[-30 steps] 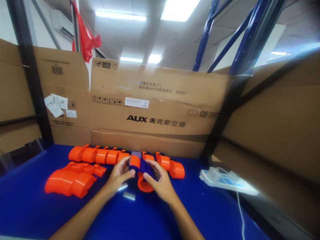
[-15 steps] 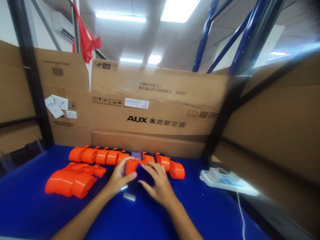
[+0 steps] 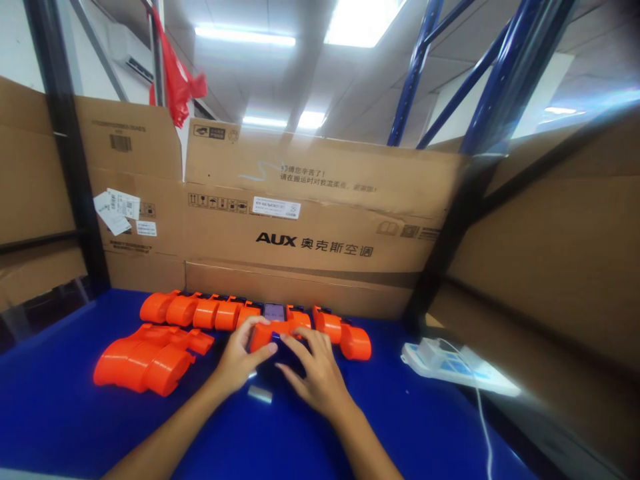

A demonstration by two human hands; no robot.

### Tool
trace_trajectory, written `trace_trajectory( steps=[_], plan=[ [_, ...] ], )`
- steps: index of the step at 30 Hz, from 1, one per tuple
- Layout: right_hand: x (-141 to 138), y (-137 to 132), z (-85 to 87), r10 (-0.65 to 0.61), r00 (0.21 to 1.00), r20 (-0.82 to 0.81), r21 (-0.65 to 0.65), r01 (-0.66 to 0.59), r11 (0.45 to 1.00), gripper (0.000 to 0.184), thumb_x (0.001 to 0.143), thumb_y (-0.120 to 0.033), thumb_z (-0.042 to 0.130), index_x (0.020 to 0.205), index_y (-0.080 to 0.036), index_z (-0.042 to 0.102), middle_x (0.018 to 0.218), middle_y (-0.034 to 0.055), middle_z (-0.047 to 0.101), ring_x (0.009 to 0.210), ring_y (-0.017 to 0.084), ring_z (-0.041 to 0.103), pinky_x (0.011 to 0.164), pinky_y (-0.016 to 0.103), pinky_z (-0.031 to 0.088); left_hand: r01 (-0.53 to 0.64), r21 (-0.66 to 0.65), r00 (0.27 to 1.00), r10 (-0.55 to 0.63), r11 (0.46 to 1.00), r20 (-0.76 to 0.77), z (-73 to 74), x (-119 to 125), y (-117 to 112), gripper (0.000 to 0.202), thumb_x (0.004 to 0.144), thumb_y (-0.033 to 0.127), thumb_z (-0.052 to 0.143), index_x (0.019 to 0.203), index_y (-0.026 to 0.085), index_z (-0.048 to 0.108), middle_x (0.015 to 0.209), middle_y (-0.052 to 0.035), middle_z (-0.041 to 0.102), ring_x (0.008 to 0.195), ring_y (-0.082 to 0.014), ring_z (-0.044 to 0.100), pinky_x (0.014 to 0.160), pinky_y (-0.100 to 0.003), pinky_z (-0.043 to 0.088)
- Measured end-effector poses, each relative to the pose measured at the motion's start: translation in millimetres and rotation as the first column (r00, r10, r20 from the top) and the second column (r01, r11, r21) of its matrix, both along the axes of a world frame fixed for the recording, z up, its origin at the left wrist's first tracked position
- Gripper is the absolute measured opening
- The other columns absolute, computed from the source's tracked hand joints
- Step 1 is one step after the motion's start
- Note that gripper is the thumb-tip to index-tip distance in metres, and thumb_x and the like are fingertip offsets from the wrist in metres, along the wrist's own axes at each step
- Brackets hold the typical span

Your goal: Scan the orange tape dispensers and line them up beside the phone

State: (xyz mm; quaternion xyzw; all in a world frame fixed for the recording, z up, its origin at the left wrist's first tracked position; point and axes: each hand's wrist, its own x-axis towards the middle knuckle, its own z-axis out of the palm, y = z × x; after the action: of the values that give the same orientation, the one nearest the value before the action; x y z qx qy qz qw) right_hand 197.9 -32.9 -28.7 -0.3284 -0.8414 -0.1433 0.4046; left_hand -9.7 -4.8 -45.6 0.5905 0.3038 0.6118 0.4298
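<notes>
Orange plastic shows between my two hands: a curved orange piece (image 3: 262, 336) sits at the fingertips, just above the blue bench (image 3: 255, 440) as far as I can judge. My left hand (image 3: 243, 355) is clamped on its left end, thumb across the near face and fingers curled over the top and far side. My right hand (image 3: 315, 367) reaches in from the other side, its fingertips touching the right part of the piece, while the thumb hangs lower, apart from the fingers. Under the right fingertips a small dark blue part (image 3: 277, 337) shows against the orange; how the two join is hidden from me.

Just beyond the piece lies a phone (image 3: 274, 311), with a row of similar orange parts (image 3: 205, 313) to its left and three more orange parts (image 3: 329, 325) to its right. Near my left forearm rests a nested orange stack (image 3: 131, 364). Closer to me, a small grey strip (image 3: 260, 395) lies between my wrists. Well to the right is a white power strip (image 3: 453, 365).
</notes>
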Motion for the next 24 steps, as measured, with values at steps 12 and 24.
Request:
trace_trajectory(
  steps=[12, 24],
  plan=[
    [-1.5, -1.7, -0.3, -0.013, 1.0, 0.003, 0.008, 0.013, 1.0, 0.057, 0.089, -0.03, 0.069, 0.142, -0.029, 0.05, 0.125, 0.0144, 0.059, 0.114, 0.031, 0.058, 0.092, 0.05, 0.049, 0.005, -0.032, 1.0, -0.004, 0.999, 0.025, 2.0, -1.6, -1.9, 0.044, 0.068, 0.034, 0.085, 0.104, 0.022, 0.062, 0.098, -0.0041, 0.068, 0.094, -0.0247, 0.063, 0.087, -0.035, 0.046],
    [0.1, -1.1, 0.6, 0.024, 0.933, -0.359, -0.246, -0.119, 0.962, 0.043, 0.094, -0.037, 0.059, 0.136, -0.028, 0.058, 0.126, 0.0098, 0.064, 0.116, 0.03, 0.06, 0.102, 0.048, 0.045, 0.228, -0.056, 0.961, -0.216, 0.972, 0.172, 3.1, 0.9, -7.8, 0.067, 0.07, 0.044, 0.082, 0.128, 0.023, 0.057, 0.114, -0.0101, 0.068, 0.1, -0.0277, 0.066, 0.084, -0.035, 0.052]
  ],
)
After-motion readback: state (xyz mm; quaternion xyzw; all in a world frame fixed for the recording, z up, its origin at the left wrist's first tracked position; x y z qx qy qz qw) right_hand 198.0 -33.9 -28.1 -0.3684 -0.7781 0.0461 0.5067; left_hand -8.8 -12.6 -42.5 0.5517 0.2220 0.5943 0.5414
